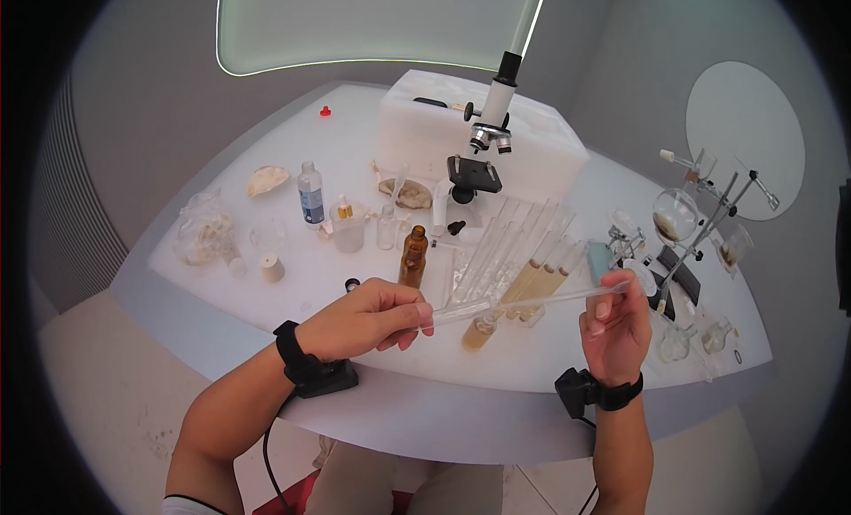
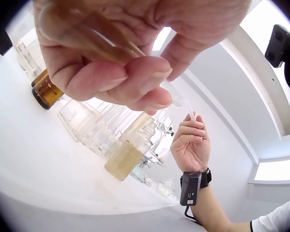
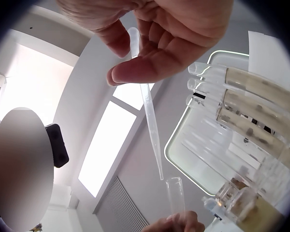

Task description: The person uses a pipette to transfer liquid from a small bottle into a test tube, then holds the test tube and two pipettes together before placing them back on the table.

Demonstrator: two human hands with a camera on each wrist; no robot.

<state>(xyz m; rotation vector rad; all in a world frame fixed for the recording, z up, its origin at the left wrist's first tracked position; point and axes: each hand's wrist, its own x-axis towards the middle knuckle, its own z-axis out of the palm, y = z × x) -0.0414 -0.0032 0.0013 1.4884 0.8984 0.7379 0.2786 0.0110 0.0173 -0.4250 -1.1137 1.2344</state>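
Observation:
My left hand (image 1: pixel 368 320) grips a clear glass test tube (image 3: pixel 175 193) near its closed end, its mouth tilted toward the right. Between the thumb and fingers of my right hand (image 1: pixel 616 324) is a clear plastic pipette (image 3: pixel 152 125), slanting down to the left. In the right wrist view the pipette's narrow tip is right at the tube's mouth. Below the two stands a small glass bottle of yellowish liquid (image 2: pixel 125 159). Just behind, a rack (image 1: pixel 461 276) holds several test tubes, some with cloudy yellowish liquid (image 1: pixel 529 284).
Left of the rack stands an open brown bottle (image 1: pixel 413 258). A microscope (image 1: pixel 479 160) is behind, before a white block (image 1: pixel 417 116). Further left are a labelled clear bottle (image 1: pixel 311 196), a beaker (image 1: pixel 347 231) and a plastic bag (image 1: pixel 206 227). Glassware on metal stands (image 1: pixel 678 218) is at right.

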